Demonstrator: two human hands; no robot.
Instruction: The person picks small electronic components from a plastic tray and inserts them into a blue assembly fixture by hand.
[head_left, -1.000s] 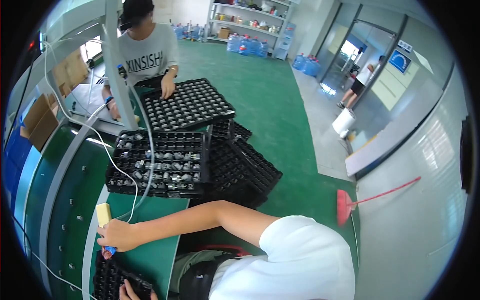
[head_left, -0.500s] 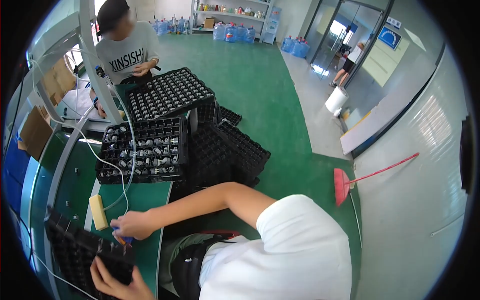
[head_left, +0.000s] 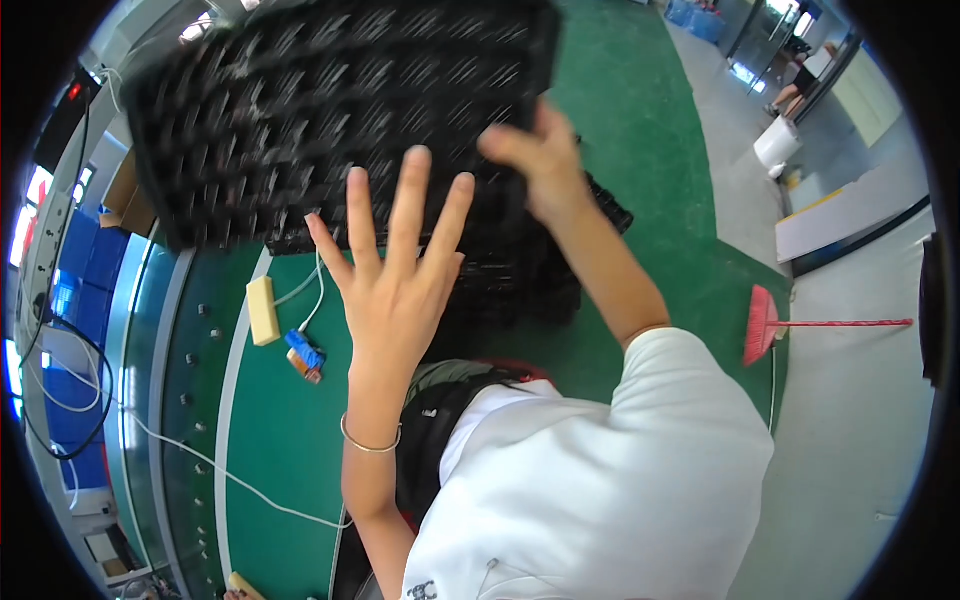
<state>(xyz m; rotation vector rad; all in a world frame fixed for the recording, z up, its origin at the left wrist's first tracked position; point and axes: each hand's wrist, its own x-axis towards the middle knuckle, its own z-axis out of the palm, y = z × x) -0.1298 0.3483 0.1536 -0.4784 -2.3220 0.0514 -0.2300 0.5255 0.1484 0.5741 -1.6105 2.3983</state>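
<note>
A black plastic tray with rows of pockets is held up across the upper left, blurred by motion. My right hand grips it at the lower right edge, thumb against the face turned toward me. My left hand has its fingers spread over the tray's lower part; whether they press on it I cannot tell. Below, on the green tabletop, lie a small blue tool with a pale hose attached and a yellow block.
More black trays are stacked behind my hands. Small parts sit in a row along the green conveyor belt on the left. A white cable crosses the tabletop. On the right, a red broom leans by the wall.
The tilted tray at the lower left is gone from there, and a tray is now held up high. My right hand has let go of the blue tool, which lies on the table. The view has shifted.
</note>
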